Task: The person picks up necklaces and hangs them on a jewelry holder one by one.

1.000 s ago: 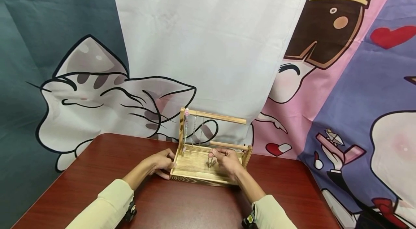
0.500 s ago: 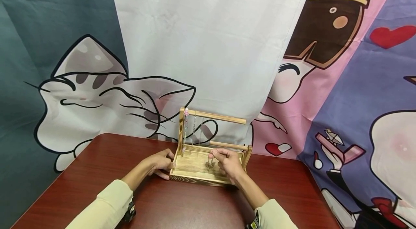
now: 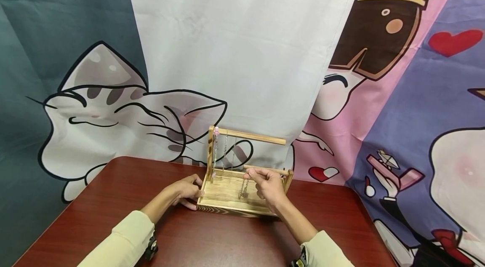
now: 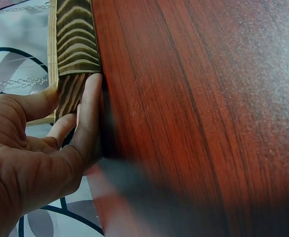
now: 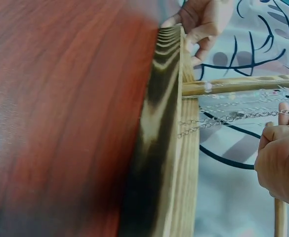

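the left hand [image 3: 187,190] is gripping the wooden stand [image 3: 226,193] at its left end, probably steadying it; the right hand [image 3: 268,186] is pinching a chain [image 3: 244,194], likely letting it dangle freely.

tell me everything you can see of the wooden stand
The wooden stand sits upright on the reddish-brown table: a shallow tray, pale inside with dark-striped front grain, a tall left post bearing a long upper bar, and a shorter lower bar at the right. Thin strands hang from the upper bar, toward the post. The left hand grips the tray's left end.
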Tool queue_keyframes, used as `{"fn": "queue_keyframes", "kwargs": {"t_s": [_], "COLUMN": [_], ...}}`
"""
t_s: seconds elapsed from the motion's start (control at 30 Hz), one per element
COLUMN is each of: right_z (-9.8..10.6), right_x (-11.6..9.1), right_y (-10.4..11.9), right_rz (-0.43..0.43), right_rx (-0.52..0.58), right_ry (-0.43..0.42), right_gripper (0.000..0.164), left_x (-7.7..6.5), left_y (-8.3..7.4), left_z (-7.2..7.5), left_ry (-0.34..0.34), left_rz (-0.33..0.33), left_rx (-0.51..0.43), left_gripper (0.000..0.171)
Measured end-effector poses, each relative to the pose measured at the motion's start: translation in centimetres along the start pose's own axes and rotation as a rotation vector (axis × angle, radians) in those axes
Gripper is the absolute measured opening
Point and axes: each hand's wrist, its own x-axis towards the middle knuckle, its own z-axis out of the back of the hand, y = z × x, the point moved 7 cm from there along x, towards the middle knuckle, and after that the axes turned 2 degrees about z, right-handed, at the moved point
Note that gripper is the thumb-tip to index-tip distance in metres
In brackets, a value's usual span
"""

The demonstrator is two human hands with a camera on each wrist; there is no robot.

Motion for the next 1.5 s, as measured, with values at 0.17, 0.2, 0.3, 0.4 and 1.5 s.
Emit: {"fn": "queue_keyframes", "kwargs": {"t_s": [0.17,0.2,0.3,0.4,1.5], "right_z": [0.2,0.3,0.6,0.9,3.0], "right_x": [0.2,0.3,0.5,0.6,0.0], "right_y": [1.6,1.8,2.6,3.4,11.4], "right_rz": [0.017,0.021,0.039,0.062,0.255], "right_rx": [0.026,0.029,0.031,0.023,-0.026], "right_ry": [-0.011,-0.013,-0.018,-0.022,-0.074], "right_gripper": [0.022,0.018,0.012,0.013,0.015], "left_x": [0.0,-0.1,0.0,0.0,0.0], "left_y": [0.1,0.1,0.1,0.2,0.1], "left_z": [0.0,0.1,0.1,0.1,0.1], "left_ry": [0.000,0.000,0.003,0.006,0.006], "left_rz": [-0.002,-0.001,0.000,0.000,-0.011], "left_rx": [-0.003,-0.004,-0.005,-0.010,-0.001], "left_gripper": [0.036,0.035,0.035,0.036,0.035]}}
